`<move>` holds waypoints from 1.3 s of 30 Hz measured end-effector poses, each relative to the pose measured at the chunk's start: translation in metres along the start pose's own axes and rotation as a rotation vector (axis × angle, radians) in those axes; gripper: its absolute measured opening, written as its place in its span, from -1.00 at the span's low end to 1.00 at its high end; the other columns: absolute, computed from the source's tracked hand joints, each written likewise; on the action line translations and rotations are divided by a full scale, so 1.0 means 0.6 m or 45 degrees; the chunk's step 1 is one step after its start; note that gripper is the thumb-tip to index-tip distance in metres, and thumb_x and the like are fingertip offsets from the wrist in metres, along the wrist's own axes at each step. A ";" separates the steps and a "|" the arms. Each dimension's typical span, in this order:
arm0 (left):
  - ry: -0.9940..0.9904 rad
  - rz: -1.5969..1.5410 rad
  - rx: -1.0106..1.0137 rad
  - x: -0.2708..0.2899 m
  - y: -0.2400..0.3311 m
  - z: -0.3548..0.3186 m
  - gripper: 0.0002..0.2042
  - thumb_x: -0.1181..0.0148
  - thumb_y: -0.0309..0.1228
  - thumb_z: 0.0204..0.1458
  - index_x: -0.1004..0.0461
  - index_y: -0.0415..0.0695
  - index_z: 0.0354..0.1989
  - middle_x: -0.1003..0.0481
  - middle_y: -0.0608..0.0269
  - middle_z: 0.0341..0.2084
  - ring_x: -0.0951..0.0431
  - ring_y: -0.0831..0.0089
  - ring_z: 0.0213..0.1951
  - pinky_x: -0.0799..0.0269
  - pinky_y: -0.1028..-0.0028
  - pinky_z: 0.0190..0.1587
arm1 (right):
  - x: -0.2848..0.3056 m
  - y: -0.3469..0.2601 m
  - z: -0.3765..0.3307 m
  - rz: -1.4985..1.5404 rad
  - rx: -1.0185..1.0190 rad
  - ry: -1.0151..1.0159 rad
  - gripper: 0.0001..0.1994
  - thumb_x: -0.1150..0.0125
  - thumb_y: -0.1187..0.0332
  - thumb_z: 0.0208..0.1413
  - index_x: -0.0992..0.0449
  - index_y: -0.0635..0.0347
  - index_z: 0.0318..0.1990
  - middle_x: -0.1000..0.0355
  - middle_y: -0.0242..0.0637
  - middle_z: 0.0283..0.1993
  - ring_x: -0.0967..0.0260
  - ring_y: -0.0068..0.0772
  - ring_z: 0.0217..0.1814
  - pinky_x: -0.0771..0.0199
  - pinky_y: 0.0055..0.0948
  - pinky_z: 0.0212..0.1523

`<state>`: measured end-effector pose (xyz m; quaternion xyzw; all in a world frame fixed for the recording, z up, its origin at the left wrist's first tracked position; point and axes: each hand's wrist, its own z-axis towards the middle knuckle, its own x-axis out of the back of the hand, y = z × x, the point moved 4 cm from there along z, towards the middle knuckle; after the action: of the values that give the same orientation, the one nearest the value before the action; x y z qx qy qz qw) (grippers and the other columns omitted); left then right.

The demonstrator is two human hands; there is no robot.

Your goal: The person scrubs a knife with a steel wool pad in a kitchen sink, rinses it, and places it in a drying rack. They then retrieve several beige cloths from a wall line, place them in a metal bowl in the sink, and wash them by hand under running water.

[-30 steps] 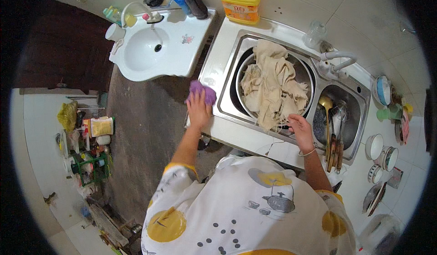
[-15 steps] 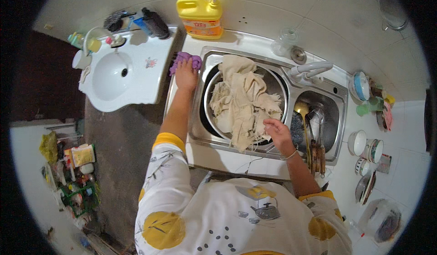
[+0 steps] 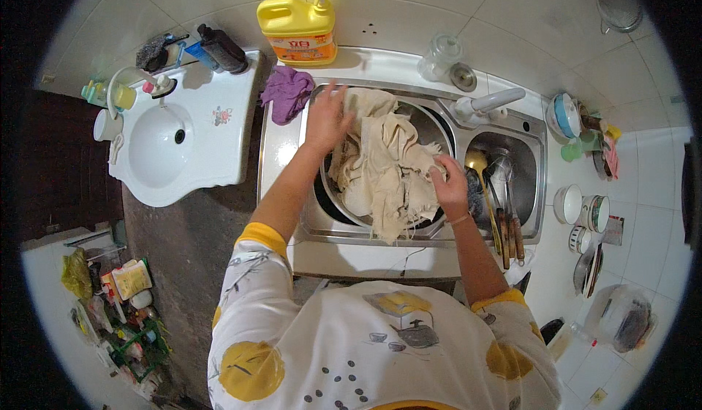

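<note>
A frayed beige cloth lies bunched in a round metal basin, which sits in the larger sink bowl. My left hand is over the basin's left rim, fingers spread and holding nothing, close to the cloth's upper left part. At the cloth's right edge is my right hand, its thumb and fingers apart and touching or nearly touching the fabric. A crumpled purple cloth rests on the counter left of the sink, away from both hands.
A yellow pump jug stands behind the purple cloth. The faucet is at the back right. Ladles and other utensils lie in the smaller sink bowl. Bowls stand farther right, and a white washbasin is at the left.
My left hand has let go of the purple cloth and moved right to the basin's edge. My right hand has shifted slightly up beside the beige cloth. The view has turned a little.
</note>
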<state>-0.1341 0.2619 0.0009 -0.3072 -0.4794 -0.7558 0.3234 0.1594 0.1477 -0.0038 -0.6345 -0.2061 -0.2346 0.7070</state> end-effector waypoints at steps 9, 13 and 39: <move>-0.543 0.028 0.403 -0.099 0.008 -0.029 -0.54 -0.16 -0.41 -0.18 -0.33 -0.12 0.00 -0.44 -0.07 -0.28 -0.47 0.02 -0.22 -0.37 0.17 -0.21 | -0.051 0.058 0.049 -0.634 -0.147 -0.329 -0.56 -0.17 0.30 -0.09 -0.38 0.21 0.00 -0.37 0.09 -0.11 -0.33 0.05 -0.11 -0.35 -0.14 -0.09; -0.318 -0.210 0.550 -0.017 0.020 -0.070 -0.76 -0.06 -0.38 -0.17 -0.49 -0.14 -0.29 -0.49 -0.01 -0.44 -0.50 0.06 -0.35 -0.39 0.22 -0.28 | 0.006 0.092 0.059 -0.287 -0.018 -0.024 -0.74 -0.10 0.42 -0.04 -0.47 0.25 -0.14 -0.46 0.00 -0.35 -0.41 -0.04 -0.34 -0.40 -0.25 -0.31; -0.352 -0.015 1.065 0.019 0.099 -0.296 -0.36 -0.21 -0.46 -0.16 -0.08 -0.22 0.14 -0.43 -0.17 -0.26 -0.45 -0.08 -0.23 -0.36 0.13 -0.16 | -0.155 -0.078 0.032 -0.639 0.036 -0.407 -0.22 -0.28 0.27 -0.15 -0.01 -0.06 0.27 0.11 0.02 0.30 -0.07 0.14 0.22 -0.25 -0.19 0.10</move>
<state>-0.1220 0.0759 -0.0215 -0.2454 -0.7845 -0.4504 0.3486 0.0569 0.1694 -0.0193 -0.5826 -0.4687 -0.2962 0.5943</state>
